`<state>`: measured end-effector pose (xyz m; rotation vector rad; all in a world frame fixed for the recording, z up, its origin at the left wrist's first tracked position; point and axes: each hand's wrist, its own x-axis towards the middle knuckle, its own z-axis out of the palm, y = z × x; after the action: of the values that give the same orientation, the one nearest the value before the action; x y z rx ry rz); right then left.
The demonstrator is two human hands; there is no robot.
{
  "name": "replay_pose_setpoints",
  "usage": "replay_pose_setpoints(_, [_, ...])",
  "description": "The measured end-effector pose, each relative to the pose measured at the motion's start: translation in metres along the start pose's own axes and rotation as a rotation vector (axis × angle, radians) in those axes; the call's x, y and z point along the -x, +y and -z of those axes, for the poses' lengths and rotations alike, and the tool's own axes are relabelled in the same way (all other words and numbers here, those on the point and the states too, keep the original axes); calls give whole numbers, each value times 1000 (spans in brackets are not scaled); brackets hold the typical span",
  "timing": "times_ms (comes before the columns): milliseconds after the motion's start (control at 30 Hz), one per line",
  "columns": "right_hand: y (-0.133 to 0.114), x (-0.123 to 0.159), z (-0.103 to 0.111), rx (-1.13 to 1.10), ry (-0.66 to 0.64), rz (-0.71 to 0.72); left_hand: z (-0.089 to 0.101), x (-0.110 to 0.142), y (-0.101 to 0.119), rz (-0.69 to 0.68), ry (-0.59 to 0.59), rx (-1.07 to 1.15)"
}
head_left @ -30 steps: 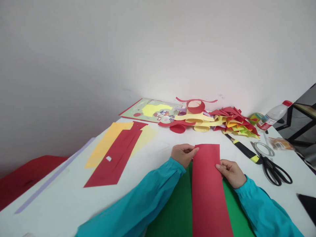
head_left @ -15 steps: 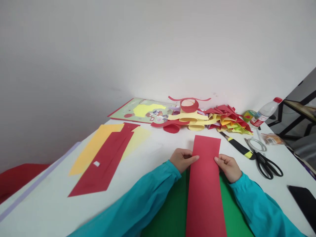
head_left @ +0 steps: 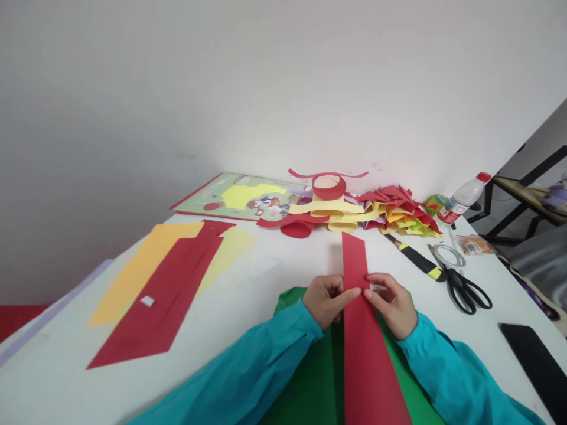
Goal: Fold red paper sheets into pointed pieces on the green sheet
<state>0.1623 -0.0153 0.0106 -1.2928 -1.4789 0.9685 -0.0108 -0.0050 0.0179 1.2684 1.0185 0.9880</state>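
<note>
Red strip runs b/w L hand and R hand, both pinching it v. close together, prob. to control its edges. Scissors and knife lie on desk right of R hand, prob. so the hands have room.

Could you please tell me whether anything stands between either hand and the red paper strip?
Nothing visible does: the left hand and right hand both pinch the red paper strip directly, and the scissors lie off to the right.
</note>
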Motion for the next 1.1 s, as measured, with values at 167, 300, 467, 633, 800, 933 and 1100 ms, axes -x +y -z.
replay_pose_setpoints(167, [-13, 10, -11, -252, -209, -102, -15, 6, 4, 31, -139, 168])
replay_pose_setpoints(300, [-17, 16, -16, -345, -265, -65, -20, 6, 5, 41, -158, 207])
replay_pose_setpoints(467, [-17, 18, -15, -289, -245, -53, -19, 5, 5, 17, -135, 192])
replay_pose_setpoints(633, [-17, 16, -12, -327, -267, -63, -19, 5, 6, 34, -136, 189])
replay_pose_setpoints(800, [-26, 13, -12, -406, -293, -138, -21, 6, 5, 48, -117, 195])
replay_pose_setpoints(933, [-29, 9, -8, -539, -237, -279, -18, 7, 6, 47, -89, 202])
replay_pose_setpoints(1100, [-17, -6, 13, -527, -57, -392, 3, 4, 14, 85, -75, 267])
